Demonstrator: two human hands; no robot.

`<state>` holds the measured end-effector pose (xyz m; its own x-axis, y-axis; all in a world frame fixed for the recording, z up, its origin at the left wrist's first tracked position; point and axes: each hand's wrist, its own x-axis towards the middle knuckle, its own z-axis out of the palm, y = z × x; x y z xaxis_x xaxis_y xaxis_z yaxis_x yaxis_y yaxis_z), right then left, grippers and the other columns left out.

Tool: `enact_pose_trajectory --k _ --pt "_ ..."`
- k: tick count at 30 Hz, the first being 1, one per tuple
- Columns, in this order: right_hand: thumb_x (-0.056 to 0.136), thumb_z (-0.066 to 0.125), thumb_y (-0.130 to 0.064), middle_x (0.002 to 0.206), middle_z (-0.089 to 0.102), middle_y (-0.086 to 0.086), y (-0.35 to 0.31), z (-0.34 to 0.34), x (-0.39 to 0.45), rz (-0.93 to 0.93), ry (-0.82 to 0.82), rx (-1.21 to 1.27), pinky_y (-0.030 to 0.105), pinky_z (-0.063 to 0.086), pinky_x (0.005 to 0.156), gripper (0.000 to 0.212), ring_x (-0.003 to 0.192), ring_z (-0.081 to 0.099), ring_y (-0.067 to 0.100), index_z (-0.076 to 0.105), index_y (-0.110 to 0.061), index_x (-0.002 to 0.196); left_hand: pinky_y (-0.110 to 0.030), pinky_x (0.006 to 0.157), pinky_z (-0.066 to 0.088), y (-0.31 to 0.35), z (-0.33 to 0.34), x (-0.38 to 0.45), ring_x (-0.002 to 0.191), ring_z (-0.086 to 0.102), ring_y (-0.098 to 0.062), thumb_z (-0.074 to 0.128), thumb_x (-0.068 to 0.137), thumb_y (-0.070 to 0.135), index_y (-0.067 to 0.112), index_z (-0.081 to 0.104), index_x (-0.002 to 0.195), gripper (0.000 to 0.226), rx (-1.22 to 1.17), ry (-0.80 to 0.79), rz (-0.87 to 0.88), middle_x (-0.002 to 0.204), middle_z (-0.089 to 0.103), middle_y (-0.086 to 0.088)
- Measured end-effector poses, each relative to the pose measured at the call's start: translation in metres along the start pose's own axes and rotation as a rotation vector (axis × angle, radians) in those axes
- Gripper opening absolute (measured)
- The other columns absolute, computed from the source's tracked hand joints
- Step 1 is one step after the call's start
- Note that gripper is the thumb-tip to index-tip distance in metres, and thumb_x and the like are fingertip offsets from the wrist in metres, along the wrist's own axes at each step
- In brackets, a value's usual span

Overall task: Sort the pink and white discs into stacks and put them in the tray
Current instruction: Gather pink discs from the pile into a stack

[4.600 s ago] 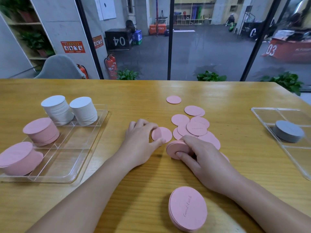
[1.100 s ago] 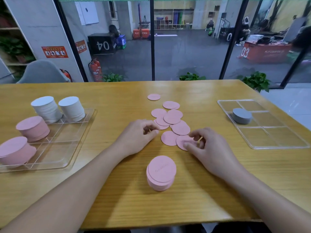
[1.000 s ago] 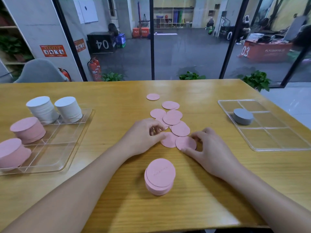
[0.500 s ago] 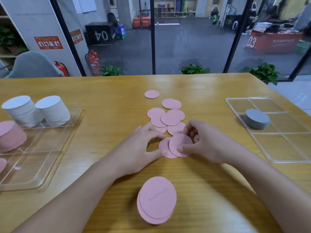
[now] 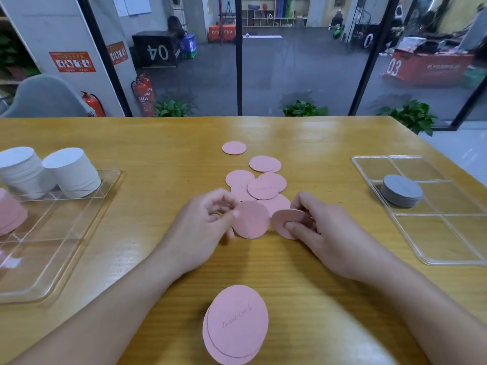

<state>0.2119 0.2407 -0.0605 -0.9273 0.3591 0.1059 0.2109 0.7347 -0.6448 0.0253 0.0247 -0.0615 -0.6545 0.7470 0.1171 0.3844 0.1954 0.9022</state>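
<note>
- The left hand (image 5: 203, 227) pinches one pink disc (image 5: 251, 219) by its edge, thumb and fingertips closed on it, the disc held nearly flat just above the wooden surface (image 5: 329, 143).
- The right hand (image 5: 324, 230) grips a second disc (image 5: 286, 222), tilted with its edge toward the camera; thumb below, fingers curled over the top. It may be more than one disc; I cannot tell.
- The two held discs sit side by side, nearly touching, directly in front of the loose pile (image 5: 259, 185).
- That loose pile of pink discs lies flat and overlapping on the surface just beyond both hands; one single disc (image 5: 234, 148) lies apart at its far end.
- Nearer the camera than the hands, a short pink stack (image 5: 235, 325) rests on the surface, its top disc shifted a little off the ones below and bearing faint script.
- Left of the pile, the clear divided tray (image 5: 87, 222) holds two white stacks (image 5: 71, 171) in its far compartments and a pink stack (image 5: 10, 216) at the frame edge.
- Right of the pile, a second clear tray (image 5: 448, 233) holds a grey stack (image 5: 402, 191).
</note>
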Motion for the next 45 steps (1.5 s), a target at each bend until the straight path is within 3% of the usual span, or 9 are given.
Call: enact_pose_trajectory --k 4,10,14,20,24,28,33,37,45 --pt "0.108 0.063 -0.028 0.084 0.065 -0.019 -0.003 -0.005 -0.002 -0.058 -0.001 -0.013 0.023 0.043 0.064 0.009 0.075 0.056 0.011 0.057 -0.031 0.102 -0.041 0.092 0.065 0.004 -0.001 -0.002 0.094 0.081 -0.024 0.063 0.112 0.021 0.008 0.077 0.099 0.024 -0.162 0.03 -0.027 0.095 0.084 -0.005" --pt "0.108 0.062 -0.032 0.077 0.059 -0.015 -0.01 -0.004 -0.005 -0.132 0.07 0.036 0.022 0.039 0.06 0.015 0.067 0.048 0.011 0.059 -0.024 0.096 -0.049 0.089 0.059 0.004 -0.001 -0.006 0.097 0.074 -0.038 0.084 0.096 0.008 0.018 0.078 0.11 0.019 -0.152 -0.008 0.019 0.101 0.081 -0.013" --pt "0.106 0.067 -0.033 0.079 0.061 -0.013 -0.012 -0.002 -0.004 -0.143 0.094 0.04 0.021 0.039 0.061 0.013 0.069 0.05 0.012 0.059 -0.028 0.096 -0.034 0.088 0.06 0.01 0.006 -0.006 0.097 0.074 -0.031 0.082 0.096 0.0 0.023 0.08 0.11 0.027 -0.151 -0.018 0.092 0.106 0.078 0.001" --pt "0.104 0.069 -0.036 0.093 0.062 -0.029 -0.014 0.007 -0.006 -0.208 0.043 -0.058 0.021 0.044 0.068 0.017 0.083 0.059 0.004 0.056 -0.038 0.115 -0.043 0.098 0.062 0.013 0.018 -0.006 0.104 0.079 -0.028 0.073 0.1 -0.006 0.009 0.08 0.104 0.017 -0.212 -0.096 0.168 0.104 0.083 -0.007" --pt "0.106 0.062 -0.04 0.087 0.061 -0.02 -0.011 0.015 -0.003 -0.225 -0.009 -0.122 0.032 0.049 0.071 0.009 0.082 0.058 0.006 0.058 -0.035 0.1 -0.025 0.096 0.055 0.014 0.019 -0.003 0.107 0.076 -0.019 0.07 0.104 -0.002 0.015 0.082 0.102 0.021 -0.044 -0.049 0.239 0.105 0.082 0.003" --pt "0.107 0.061 -0.039 0.08 0.054 -0.014 -0.009 0.018 -0.003 -0.22 0.01 -0.115 0.034 0.045 0.067 0.027 0.075 0.052 0.012 0.046 -0.028 0.087 -0.018 0.103 0.047 0.01 0.02 0.032 0.13 0.06 -0.007 0.068 0.109 0.03 0.029 0.079 0.119 0.015 0.269 -0.05 0.291 0.128 0.072 0.018" --pt "0.106 0.065 -0.035 0.078 0.055 -0.016 -0.008 0.016 -0.001 -0.214 0.004 -0.088 0.025 0.039 0.063 0.028 0.074 0.052 0.009 0.047 -0.03 0.086 -0.044 0.13 0.022 -0.005 0.037 0.083 0.156 0.032 -0.015 0.035 0.102 0.074 0.04 0.058 0.151 0.064 0.701 -0.218 0.271 0.164 0.047 0.014" --pt "0.106 0.066 -0.031 0.085 0.057 -0.03 -0.01 0.014 -0.002 -0.236 -0.019 -0.06 0.018 0.038 0.065 0.036 0.076 0.053 0.002 0.048 -0.057 0.089 -0.046 0.13 0.024 -0.008 0.042 0.081 0.145 0.04 -0.019 0.025 0.102 0.078 0.039 0.054 0.147 0.066 0.798 -0.256 0.283 0.146 0.052 0.017" --pt "0.107 0.061 -0.039 0.084 0.059 -0.013 -0.009 0.017 -0.003 -0.214 -0.02 -0.065 0.032 0.046 0.068 0.021 0.08 0.056 0.014 0.055 -0.026 0.092 -0.035 0.137 -0.005 -0.026 -0.008 0.047 0.166 -0.005 0.005 0.037 0.114 0.062 0.044 0.029 0.172 0.061 0.727 -0.32 0.263 0.18 0.015 0.023"
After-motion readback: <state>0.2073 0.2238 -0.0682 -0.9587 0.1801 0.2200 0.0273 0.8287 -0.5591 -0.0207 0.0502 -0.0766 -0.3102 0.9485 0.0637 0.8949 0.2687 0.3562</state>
